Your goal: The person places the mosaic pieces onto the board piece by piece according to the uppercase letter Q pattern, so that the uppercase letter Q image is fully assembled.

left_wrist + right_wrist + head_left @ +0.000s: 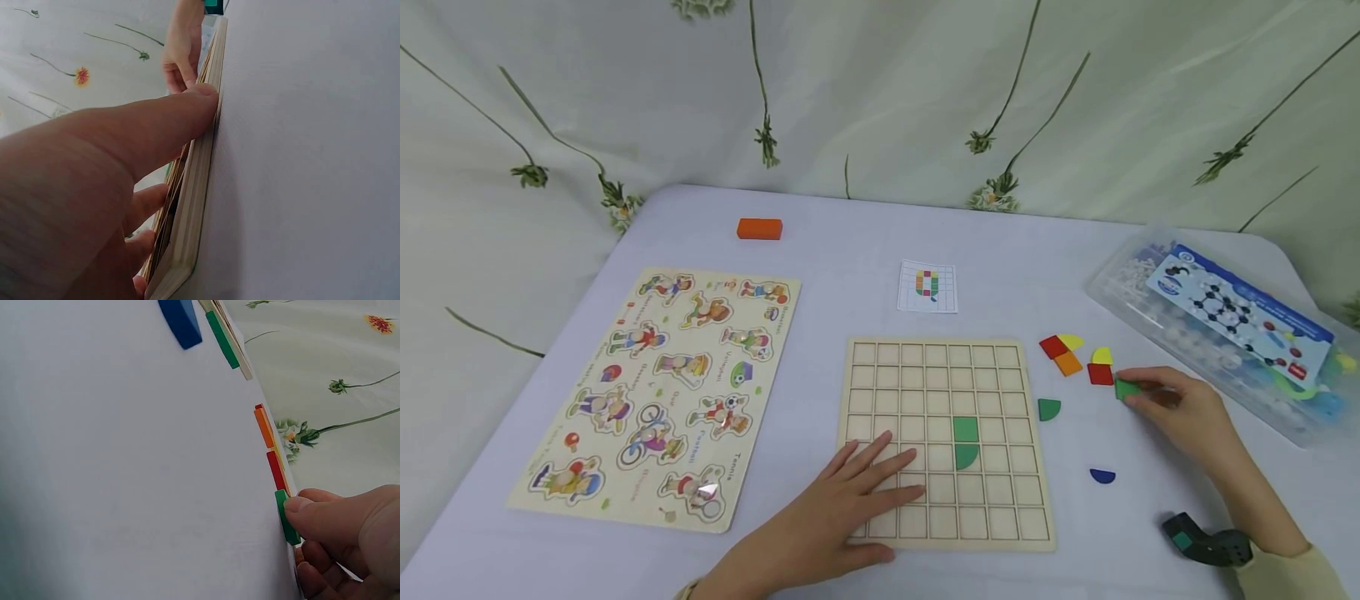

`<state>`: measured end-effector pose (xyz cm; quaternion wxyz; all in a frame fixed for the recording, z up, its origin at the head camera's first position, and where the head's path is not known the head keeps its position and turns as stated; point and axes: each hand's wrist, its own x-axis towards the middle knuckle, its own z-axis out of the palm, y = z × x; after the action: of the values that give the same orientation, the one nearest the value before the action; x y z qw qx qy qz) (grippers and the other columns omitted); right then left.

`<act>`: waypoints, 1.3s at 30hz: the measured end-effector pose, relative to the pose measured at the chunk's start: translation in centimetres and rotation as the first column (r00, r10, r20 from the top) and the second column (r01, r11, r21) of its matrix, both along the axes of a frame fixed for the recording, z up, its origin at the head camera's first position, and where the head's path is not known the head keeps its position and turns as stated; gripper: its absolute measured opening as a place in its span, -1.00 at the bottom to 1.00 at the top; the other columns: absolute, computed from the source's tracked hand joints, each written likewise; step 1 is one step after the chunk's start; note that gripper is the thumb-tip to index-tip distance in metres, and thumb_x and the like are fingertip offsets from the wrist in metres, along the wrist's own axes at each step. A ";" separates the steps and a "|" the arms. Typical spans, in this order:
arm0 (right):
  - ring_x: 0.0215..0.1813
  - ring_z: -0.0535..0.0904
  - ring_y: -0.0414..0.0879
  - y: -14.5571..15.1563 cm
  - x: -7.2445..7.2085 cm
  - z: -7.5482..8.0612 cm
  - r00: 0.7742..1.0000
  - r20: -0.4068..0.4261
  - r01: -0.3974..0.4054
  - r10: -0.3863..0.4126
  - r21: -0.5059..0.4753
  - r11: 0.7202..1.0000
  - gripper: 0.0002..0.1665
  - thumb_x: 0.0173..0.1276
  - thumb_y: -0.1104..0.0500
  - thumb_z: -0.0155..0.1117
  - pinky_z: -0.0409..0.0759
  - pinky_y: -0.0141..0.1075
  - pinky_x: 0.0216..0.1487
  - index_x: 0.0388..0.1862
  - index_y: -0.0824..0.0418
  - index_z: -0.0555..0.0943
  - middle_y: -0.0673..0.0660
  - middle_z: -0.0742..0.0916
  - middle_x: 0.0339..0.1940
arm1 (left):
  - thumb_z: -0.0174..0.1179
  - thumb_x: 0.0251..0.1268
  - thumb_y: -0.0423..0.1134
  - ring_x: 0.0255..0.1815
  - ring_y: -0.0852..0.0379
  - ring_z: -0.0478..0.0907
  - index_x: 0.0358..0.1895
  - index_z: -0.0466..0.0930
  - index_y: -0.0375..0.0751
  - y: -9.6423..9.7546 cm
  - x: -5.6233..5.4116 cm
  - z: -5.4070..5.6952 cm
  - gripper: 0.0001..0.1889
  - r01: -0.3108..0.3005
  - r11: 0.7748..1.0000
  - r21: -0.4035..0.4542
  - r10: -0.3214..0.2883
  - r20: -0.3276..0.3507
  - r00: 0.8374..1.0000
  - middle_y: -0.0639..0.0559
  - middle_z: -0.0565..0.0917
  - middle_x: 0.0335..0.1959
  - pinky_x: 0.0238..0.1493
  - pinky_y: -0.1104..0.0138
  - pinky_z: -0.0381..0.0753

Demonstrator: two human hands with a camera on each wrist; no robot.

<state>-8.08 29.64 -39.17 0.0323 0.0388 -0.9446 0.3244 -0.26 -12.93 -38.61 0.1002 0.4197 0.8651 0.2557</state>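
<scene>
Head view shows us the green piece point(1125, 389) just beside a red square point(1101, 374), pinched between thumb and fingers of the right hand point(1183, 412). Our left hand point(827, 517) rests with fingers spread on the gridded board point(936, 381). Both lie over a pale lilac surface point(850, 267), with a picture puzzle point(625, 507) to the left and a plastic box point(1217, 342) to the right. Behind hangs a whitish cloth point(887, 100) printed with long-stemmed flowers.

We lose the board cells beneath the left hand, and the frame cuts off the box's right corner. Its cloudy plastic blurs the contents. From the left wrist we see the board only edge-on; from the right wrist, the blue piece point(181, 324) is cropped at the top.
</scene>
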 end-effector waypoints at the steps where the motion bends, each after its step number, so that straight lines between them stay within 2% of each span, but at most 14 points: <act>1: -0.23 0.41 -0.23 -0.1 0.0 0.0 1.000 -0.014 -0.005 0.005 0.002 1.000 -0.70 0.20 0.31 0.34 0.37 -0.65 -0.30 -0.05 0.25 0.64 0.18 0.64 -0.18 | 0.33 0.07 -0.01 0.47 -0.03 -0.23 0.34 0.33 0.09 0.0 0.0 0.0 -0.31 0.000 1.000 0.000 0.000 0.000 1.000 0.10 0.03 0.47 0.34 -0.07 -0.14; 7: -0.28 0.37 -0.27 -0.6 0.1 -0.2 0.996 -0.083 -0.028 0.030 0.024 0.999 -0.69 0.11 0.40 0.38 0.34 -0.66 -0.30 -0.12 0.24 0.65 0.12 0.63 -0.22 | 0.33 0.07 -0.01 0.47 -0.03 -0.23 0.34 0.34 0.08 0.0 0.0 0.0 -0.31 0.001 1.000 -0.002 -0.001 -0.002 1.000 0.10 0.03 0.47 0.35 -0.06 -0.14; 13: -0.22 0.40 -0.33 -0.6 0.1 -0.1 0.995 -0.093 -0.030 0.031 0.008 1.000 -0.71 0.12 0.41 0.37 0.34 -0.72 -0.24 -0.14 0.23 0.65 0.11 0.62 -0.21 | 0.33 0.07 0.00 0.47 -0.03 -0.24 0.34 0.34 0.07 0.0 0.0 0.0 -0.31 0.001 1.000 -0.003 -0.001 -0.004 1.000 0.09 0.03 0.47 0.35 -0.06 -0.16; 19: -0.24 0.45 -0.44 -0.4 0.1 0.1 0.997 -0.072 -0.029 0.025 -0.058 0.998 -0.78 0.20 0.37 0.31 0.41 -0.70 -0.24 -0.15 0.27 0.64 0.13 0.64 -0.23 | 0.33 0.08 0.00 0.47 -0.03 -0.25 0.34 0.34 0.06 0.0 0.0 0.1 -0.31 0.002 1.000 -0.005 -0.002 -0.007 1.000 0.08 0.02 0.48 0.35 -0.06 -0.16; 22: -0.25 0.47 -0.46 -0.4 0.1 0.5 1.000 -0.030 -0.005 0.003 -0.085 0.996 -0.82 0.26 0.33 0.27 0.44 -0.68 -0.26 -0.14 0.28 0.63 0.13 0.64 -0.22 | 0.32 0.08 0.00 0.47 -0.03 -0.25 0.34 0.34 0.07 0.0 0.0 0.1 -0.31 0.002 1.000 -0.010 -0.002 -0.004 1.000 0.09 0.02 0.48 0.35 -0.05 -0.16; 27: -0.27 0.50 -0.36 -0.7 -0.5 1.5 0.998 0.042 0.044 -0.039 -0.124 0.991 -0.77 0.33 0.19 0.23 0.49 -0.63 -0.30 -0.10 0.29 0.61 0.13 0.63 -0.20 | 0.33 0.08 -0.01 0.47 -0.02 -0.25 0.34 0.33 0.07 -0.1 0.0 0.1 -0.31 0.004 1.000 -0.011 -0.004 -0.004 1.000 0.10 0.01 0.48 0.36 -0.04 -0.16; 29: -0.26 0.53 -0.29 -0.7 -1.0 1.5 0.998 0.042 0.044 -0.039 -0.149 0.988 -0.74 0.33 0.14 0.23 0.50 -0.61 -0.28 -0.09 0.27 0.62 0.14 0.63 -0.17 | 0.33 0.08 -0.01 0.47 -0.01 -0.26 0.34 0.33 0.08 -0.1 0.0 0.1 -0.30 0.003 1.000 -0.012 -0.003 0.000 1.000 0.11 0.01 0.48 0.36 -0.04 -0.16; 32: -0.22 0.57 -0.23 -0.7 -2.3 0.2 1.000 0.005 0.030 -0.029 -0.176 0.984 -0.73 0.31 0.03 0.25 0.52 -0.59 -0.25 -0.08 0.13 0.63 0.08 0.65 -0.14 | 0.33 0.08 -0.01 0.47 -0.01 -0.26 0.35 0.33 0.08 -0.1 0.0 0.1 -0.30 0.001 1.000 -0.014 -0.001 0.004 1.000 0.11 0.01 0.48 0.36 -0.04 -0.16; 35: -0.22 0.59 -0.20 -1.7 -3.5 -0.7 0.999 -0.039 -0.012 0.003 -0.216 0.976 -0.75 0.29 0.01 0.27 0.55 -0.54 -0.27 -0.08 0.02 0.64 0.01 0.65 -0.14 | 0.34 0.07 -0.01 0.47 -0.01 -0.26 0.34 0.33 0.08 -0.1 0.0 0.2 -0.30 -0.002 1.000 -0.015 0.002 0.009 1.000 0.11 0.01 0.48 0.36 -0.04 -0.16; 36: -0.23 0.59 -0.19 -2.4 -3.7 -0.6 0.999 -0.045 -0.035 0.025 -0.238 0.971 -0.76 0.29 0.04 0.27 0.55 -0.54 -0.30 -0.08 0.03 0.64 0.01 0.65 -0.14 | 0.34 0.07 -0.02 0.47 -0.01 -0.26 0.34 0.33 0.08 -0.1 0.0 0.2 -0.30 -0.003 1.000 -0.014 0.003 0.010 1.000 0.11 0.02 0.48 0.36 -0.04 -0.16; 39: -0.27 0.60 -0.08 -5.6 -3.7 1.7 0.993 -0.049 -0.122 0.111 -0.332 0.935 -0.79 0.30 0.17 0.27 0.57 -0.45 -0.37 -0.09 0.16 0.64 0.08 0.67 -0.15 | 0.33 0.08 -0.02 0.47 -0.01 -0.26 0.34 0.34 0.08 -0.1 0.0 0.3 -0.31 -0.004 1.000 -0.012 0.004 0.013 1.000 0.11 0.03 0.47 0.36 -0.04 -0.16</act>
<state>-11.80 24.05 -37.49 0.0333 0.0934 -0.8713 0.4806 -0.25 -12.99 -38.34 0.1075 0.4158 0.8668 0.2535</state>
